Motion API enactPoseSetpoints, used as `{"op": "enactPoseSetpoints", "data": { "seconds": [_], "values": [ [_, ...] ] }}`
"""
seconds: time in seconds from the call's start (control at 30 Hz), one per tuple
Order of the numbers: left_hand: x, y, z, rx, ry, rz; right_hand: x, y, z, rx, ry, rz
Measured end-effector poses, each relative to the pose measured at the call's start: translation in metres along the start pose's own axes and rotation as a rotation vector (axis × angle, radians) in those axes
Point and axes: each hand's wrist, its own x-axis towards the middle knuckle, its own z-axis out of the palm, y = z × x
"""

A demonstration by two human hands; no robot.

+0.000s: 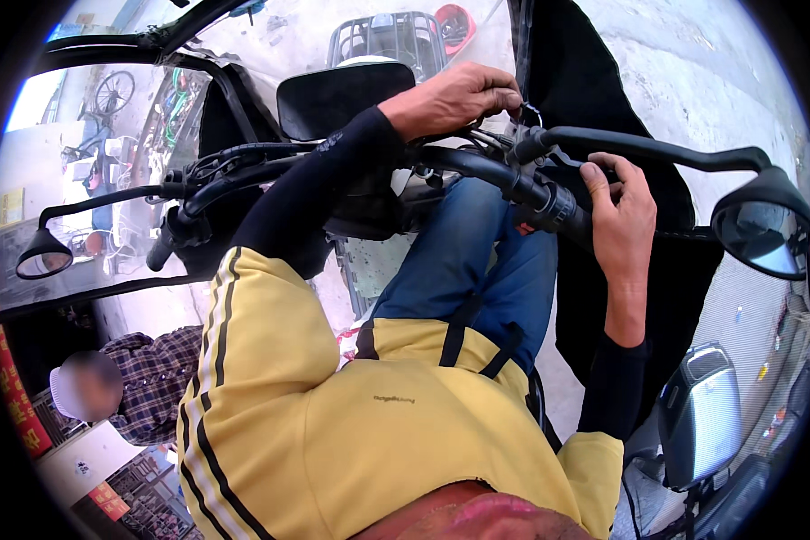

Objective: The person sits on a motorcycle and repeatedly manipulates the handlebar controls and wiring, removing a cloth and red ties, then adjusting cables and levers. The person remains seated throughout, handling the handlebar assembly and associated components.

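My left hand (459,99) reaches across the handlebar (463,162), fingers pinched on a small dark looped piece (531,114) by the clamp of the right mirror stem (648,139). I cannot make out exactly what that piece is. Below the stem, my right hand (619,202) is curled at the outer end of the black right grip (567,216), near a brake lever (567,157); whatever its fingertips hold is hidden. A dark rectangular panel (344,99) lies behind my left wrist.
A round left mirror (45,256) and right mirror (758,229) flank the bars. Black cover flaps (594,63) hang around the frame. A person in a plaid shirt (148,378) is at lower left. Beyond are a bicycle (112,94), a metal rack (387,36) and a red basin (457,27).
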Motion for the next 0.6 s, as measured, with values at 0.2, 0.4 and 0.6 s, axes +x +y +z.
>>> {"op": "enactPoseSetpoints", "data": {
  "seconds": [0.2, 0.4, 0.6],
  "values": [
    [-0.009, 0.001, 0.010, 0.023, 0.148, 0.111, -0.002, 0.000, 0.002, 0.074, 0.009, -0.031],
    [-0.013, 0.009, 0.017, 0.206, 0.339, 0.370, -0.004, -0.001, 0.003, 0.032, 0.027, 0.015],
    [0.009, 0.015, 0.009, 0.297, 0.229, 0.374, -0.006, 0.003, 0.002, 0.160, -0.005, 0.008]
  ]
}}
